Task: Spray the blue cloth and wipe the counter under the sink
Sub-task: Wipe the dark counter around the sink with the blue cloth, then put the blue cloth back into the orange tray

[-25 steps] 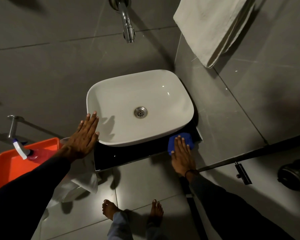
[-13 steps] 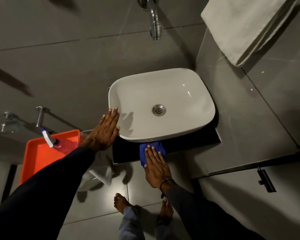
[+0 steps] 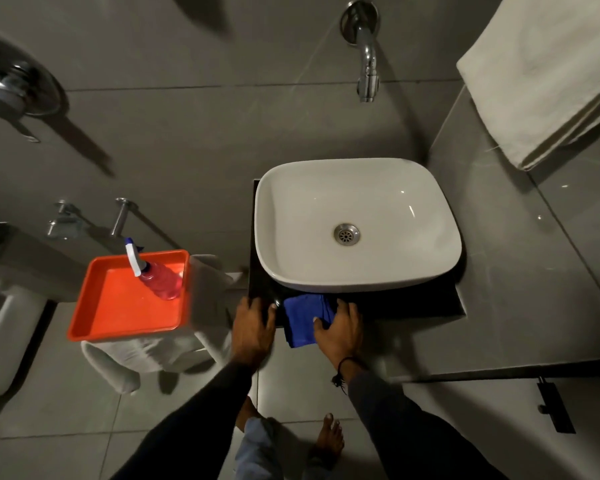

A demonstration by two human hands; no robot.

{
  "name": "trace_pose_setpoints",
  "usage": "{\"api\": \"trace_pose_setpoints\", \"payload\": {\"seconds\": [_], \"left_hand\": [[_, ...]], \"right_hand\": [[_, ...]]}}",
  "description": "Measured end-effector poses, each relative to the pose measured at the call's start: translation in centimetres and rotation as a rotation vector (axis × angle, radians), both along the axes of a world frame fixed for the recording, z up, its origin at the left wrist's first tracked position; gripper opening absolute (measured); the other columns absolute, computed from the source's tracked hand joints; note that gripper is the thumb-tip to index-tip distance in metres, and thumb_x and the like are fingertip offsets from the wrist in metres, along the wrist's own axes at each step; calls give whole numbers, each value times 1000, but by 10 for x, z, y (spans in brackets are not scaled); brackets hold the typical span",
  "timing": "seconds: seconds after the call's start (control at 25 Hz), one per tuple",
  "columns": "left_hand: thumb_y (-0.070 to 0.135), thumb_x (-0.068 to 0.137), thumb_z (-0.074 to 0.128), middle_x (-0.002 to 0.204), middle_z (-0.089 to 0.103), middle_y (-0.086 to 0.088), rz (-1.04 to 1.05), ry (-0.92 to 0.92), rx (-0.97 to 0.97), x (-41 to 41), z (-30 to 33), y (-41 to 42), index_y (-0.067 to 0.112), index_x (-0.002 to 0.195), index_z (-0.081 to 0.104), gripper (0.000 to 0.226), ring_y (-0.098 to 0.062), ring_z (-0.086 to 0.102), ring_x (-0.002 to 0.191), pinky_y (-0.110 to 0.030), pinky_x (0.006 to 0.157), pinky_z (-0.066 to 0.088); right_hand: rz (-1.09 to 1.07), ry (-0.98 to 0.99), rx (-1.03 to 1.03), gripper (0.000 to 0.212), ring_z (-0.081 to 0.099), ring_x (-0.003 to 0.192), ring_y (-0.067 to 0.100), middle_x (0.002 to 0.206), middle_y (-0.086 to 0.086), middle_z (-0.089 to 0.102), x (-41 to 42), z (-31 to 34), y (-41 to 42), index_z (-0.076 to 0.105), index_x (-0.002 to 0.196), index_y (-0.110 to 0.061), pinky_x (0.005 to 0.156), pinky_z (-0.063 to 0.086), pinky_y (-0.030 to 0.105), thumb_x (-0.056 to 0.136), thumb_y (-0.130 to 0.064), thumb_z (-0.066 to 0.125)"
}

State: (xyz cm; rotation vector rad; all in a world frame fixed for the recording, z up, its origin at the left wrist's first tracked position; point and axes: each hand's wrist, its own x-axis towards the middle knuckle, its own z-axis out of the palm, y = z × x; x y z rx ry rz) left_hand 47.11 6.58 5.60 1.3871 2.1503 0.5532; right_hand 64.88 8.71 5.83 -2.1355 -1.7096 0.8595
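The blue cloth (image 3: pixel 300 320) lies on the front edge of the black counter (image 3: pixel 413 303), just below the white sink (image 3: pixel 357 223). My right hand (image 3: pixel 340 329) presses on the cloth's right half, fingers spread over it. Next to it on the left, my left hand (image 3: pixel 252 327) rests flat on the counter's front left corner, holding nothing. A spray bottle (image 3: pixel 156 277) with red liquid and a white nozzle lies in the orange tray (image 3: pixel 118 323) to the left.
A chrome tap (image 3: pixel 366 71) juts from the grey tiled wall above the sink. A white towel (image 3: pixel 548 77) hangs at the upper right. The tray sits on a white bin with a bag (image 3: pixel 146 355). My bare feet (image 3: pixel 326 441) stand on the floor tiles.
My right hand has slid the cloth leftward along the counter's front edge. My left hand left the sink's rim and dropped to the counter's left corner. The view shifted left.
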Motion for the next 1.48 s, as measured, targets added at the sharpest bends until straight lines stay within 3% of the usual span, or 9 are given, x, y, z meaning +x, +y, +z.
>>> {"api": "trace_pose_setpoints", "payload": {"seconds": [0.2,0.36,0.52,0.72,0.92,1.04,1.2,1.36,1.48], "left_hand": [[37,96,64,121,59,-13,113,-124,-135,37,-4,-7,7,109,70,33,-28,56,113,-42,95,52],[14,91,68,108,71,-16,440,-598,-159,37,3,-5,5,97,69,11,-29,70,99,-42,86,63],[14,87,65,97,73,-20,611,-672,-128,2,14,-22,-3,94,66,18,-33,71,91,-46,80,63],[10,90,64,79,53,-11,732,-788,-88,-75,33,-45,9,86,51,13,-22,52,75,-32,62,43],[2,85,68,67,49,-5,793,-793,-85,-169,48,-49,16,74,45,29,-18,47,61,-28,53,38],[-1,81,70,73,52,-10,828,-794,-86,-241,42,-46,17,75,45,32,-21,49,68,-32,58,41],[0,81,73,84,55,-14,835,-760,-146,-329,17,-39,16,79,46,31,-24,52,79,-38,70,44],[5,79,79,75,59,-6,831,-653,-196,-399,-29,-28,16,80,51,29,-21,56,70,-30,61,46],[8,78,81,81,64,-9,782,-587,-250,-437,-66,-14,11,86,58,25,-24,62,78,-40,75,56]], "right_hand": [[-71,42,-176,40,62,112,33,121,15,63,-5,-6,19,67,109,-6,87,53,36,82,-34,77],[-100,115,-305,25,67,93,29,98,13,69,-11,-9,20,66,83,-11,80,55,36,81,-31,81],[0,193,-377,47,46,54,12,59,-2,50,-43,-4,9,43,55,-21,62,43,24,80,-29,82],[128,329,-376,30,53,63,12,71,0,60,-119,20,-4,55,66,-17,50,36,18,79,-25,82],[189,395,-394,31,61,85,21,101,9,71,-213,33,3,67,100,-4,73,46,25,80,-22,81],[143,430,-403,37,64,87,23,104,14,72,-283,31,6,65,104,4,76,51,29,79,-17,82],[93,424,-395,25,65,86,26,91,14,68,-372,7,12,61,81,-6,83,58,40,76,-12,85],[64,376,-430,35,69,91,28,105,20,74,-439,-37,18,70,102,6,80,54,34,78,-15,84],[38,339,-452,37,69,105,34,112,21,73,-476,-72,26,68,109,7,85,52,34,81,-14,80]]}}
